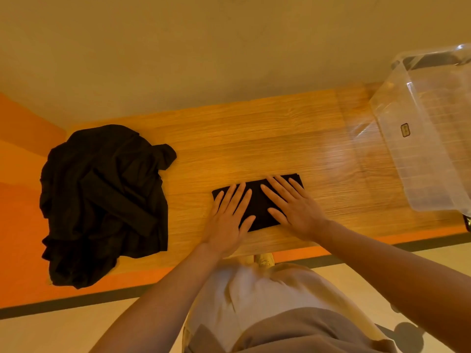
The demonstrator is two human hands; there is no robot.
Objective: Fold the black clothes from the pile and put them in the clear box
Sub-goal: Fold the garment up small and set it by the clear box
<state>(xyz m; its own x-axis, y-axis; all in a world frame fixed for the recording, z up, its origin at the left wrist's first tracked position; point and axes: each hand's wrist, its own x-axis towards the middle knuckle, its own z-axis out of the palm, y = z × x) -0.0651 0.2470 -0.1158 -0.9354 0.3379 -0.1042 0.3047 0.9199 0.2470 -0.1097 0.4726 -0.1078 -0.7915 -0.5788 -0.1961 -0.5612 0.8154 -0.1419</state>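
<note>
On the desk point(254, 128), flat fingers point(237, 197) press the folded cloth point(257, 207): soft, light; lift from both ends.

Both bare forearms reach toward 12 o'clock; left hand point(227, 217) lies flat, fingers spread straight; right hand point(293, 206) flat at its 2 o'clock, fingers splayed toward 11 o'clock.

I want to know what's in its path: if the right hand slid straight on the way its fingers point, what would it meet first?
Past the folded cloth that the right hand presses, only bare table, then probably the wall.
</note>
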